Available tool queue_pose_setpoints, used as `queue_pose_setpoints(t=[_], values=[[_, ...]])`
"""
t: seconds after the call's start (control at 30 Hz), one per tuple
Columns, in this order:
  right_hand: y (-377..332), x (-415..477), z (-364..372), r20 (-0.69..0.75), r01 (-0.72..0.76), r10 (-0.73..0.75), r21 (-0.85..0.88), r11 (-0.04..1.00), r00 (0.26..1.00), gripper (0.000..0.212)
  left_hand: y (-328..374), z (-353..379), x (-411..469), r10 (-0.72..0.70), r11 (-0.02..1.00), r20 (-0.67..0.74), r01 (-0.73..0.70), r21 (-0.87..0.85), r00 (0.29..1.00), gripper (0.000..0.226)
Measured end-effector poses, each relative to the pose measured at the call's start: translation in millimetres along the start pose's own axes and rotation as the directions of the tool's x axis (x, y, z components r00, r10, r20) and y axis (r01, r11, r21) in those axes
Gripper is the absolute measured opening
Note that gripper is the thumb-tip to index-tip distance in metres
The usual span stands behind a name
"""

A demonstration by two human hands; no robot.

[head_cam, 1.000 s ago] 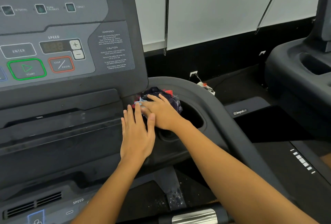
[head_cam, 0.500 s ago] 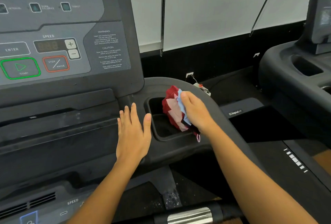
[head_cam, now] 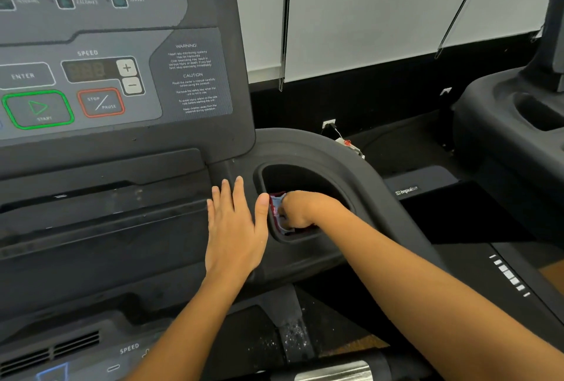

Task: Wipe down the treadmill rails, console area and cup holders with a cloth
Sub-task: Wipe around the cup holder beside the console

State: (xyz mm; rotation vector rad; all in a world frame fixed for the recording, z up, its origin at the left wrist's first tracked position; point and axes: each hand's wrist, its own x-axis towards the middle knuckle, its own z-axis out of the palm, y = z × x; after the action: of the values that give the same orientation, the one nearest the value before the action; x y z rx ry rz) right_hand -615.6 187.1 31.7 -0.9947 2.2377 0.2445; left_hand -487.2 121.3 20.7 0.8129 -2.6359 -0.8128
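I looked down from the head camera at a dark treadmill console (head_cam: pixel 116 81), its grey panel showing a green START button (head_cam: pixel 38 109), a red STOP/PAUSE button (head_cam: pixel 101 102) and a SPEED display with plus and minus keys.

To the right of the panel sat an oval cup holder (head_cam: pixel 305 179) sunk into the black plastic surround. My right hand (head_cam: pixel 300 210) was down inside it, fingers curled tight around a bunched cloth (head_cam: pixel 276 208), red with a pale blue patch. The cloth was pressed against the holder's left inner wall, low near the front edge; most of it was hidden by the hand.

My left hand (head_cam: pixel 233 228) lay flat and relaxed, palm down, fingers together and pointing away from me, holding nothing. It rested on the console ledge just left of the cup holder, with the thumb at the holder's rim, close beside the cloth.

A second treadmill (head_cam: pixel 512 136) stood well apart on the right, below white window blinds (head_cam: pixel 381 14).
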Motion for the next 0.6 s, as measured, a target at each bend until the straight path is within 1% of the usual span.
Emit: queue_pose_setpoints(t=[0.03, 0.1, 0.17, 0.23, 0.33, 0.43, 0.53, 0.6], values=[[-1, 5, 2, -0.016, -0.034, 0.033, -0.024, 0.999, 0.999, 0.043, 0, 0, 0, 0.0, 1.0, 0.001, 0.0, 0.007, 1.0, 0.08], [-1, 15, 10, -0.069, -0.116, 0.116, 0.001, 0.993, 0.991, 0.059, 0, 0, 0, -0.001, 1.0, 0.006, 0.001, 0.011, 1.0, 0.079], [0, 20, 15, -0.119, -0.135, 0.138, 0.034, 0.99, 0.983, 0.065, 0, 0, -1, -0.003, 1.0, 0.01, 0.003, 0.015, 1.0, 0.078], [2, 17, 17, -0.131, -0.142, 0.151, 0.075, 0.987, 0.98, 0.068, 0, 0, -1, -0.001, 1.0, 0.012, 0.0, 0.023, 1.0, 0.078], [1, 7, 15, -0.153, -0.109, 0.117, 0.058, 0.992, 0.981, 0.059, 0, 0, -2, 0.004, 1.0, 0.014, -0.005, 0.028, 1.0, 0.077], [3, 5, 15, -0.149, -0.093, 0.112, 0.123, 0.988, 0.983, 0.054, -1, -1, -2, 0.007, 1.0, 0.017, -0.008, 0.029, 1.0, 0.079], [4, 6, 17, -0.141, -0.107, 0.132, 0.171, 0.979, 0.981, 0.051, -1, -2, -2, 0.008, 1.0, 0.017, -0.008, 0.02, 1.0, 0.077], [4, 6, 16, -0.159, -0.133, 0.159, 0.165, 0.977, 0.974, 0.045, -2, -1, -3, 0.006, 1.0, 0.019, -0.006, 0.014, 1.0, 0.076]])
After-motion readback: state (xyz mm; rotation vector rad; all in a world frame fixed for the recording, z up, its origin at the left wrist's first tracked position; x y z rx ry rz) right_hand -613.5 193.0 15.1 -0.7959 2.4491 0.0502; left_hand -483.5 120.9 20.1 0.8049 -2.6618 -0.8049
